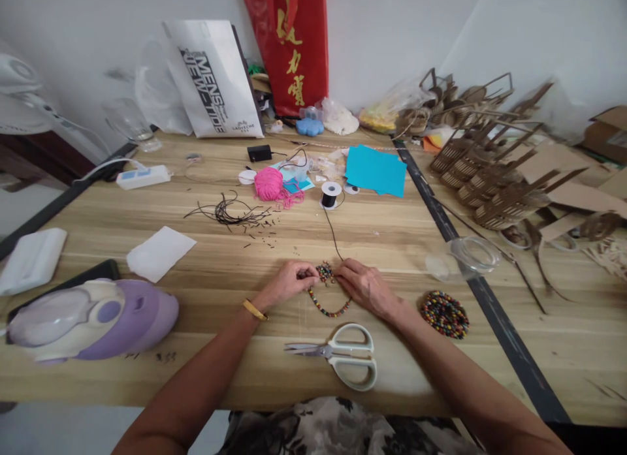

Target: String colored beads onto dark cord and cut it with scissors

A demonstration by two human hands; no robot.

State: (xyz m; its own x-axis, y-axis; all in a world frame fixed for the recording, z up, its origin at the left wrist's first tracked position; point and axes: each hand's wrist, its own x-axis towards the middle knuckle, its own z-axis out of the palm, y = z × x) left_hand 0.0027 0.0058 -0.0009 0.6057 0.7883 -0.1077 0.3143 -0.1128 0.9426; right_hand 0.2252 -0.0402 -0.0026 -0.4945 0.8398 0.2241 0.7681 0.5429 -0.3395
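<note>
- The wooden counter [401, 226] is under everything.
- Scissors [326, 351] lie close to the person.
- The right hand [367, 285] has curled fingers beside the black cord [334, 232]; I can't tell its grip.
- The left hand [291, 277] is nearly pinched together; I can't tell if it holds anything.
- The bead string [329, 313] curves just below the bead pile [324, 272], which sits between both hands.

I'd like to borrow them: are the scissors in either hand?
No, the scissors lie on the table, apart from both the left hand and the right hand.
</note>
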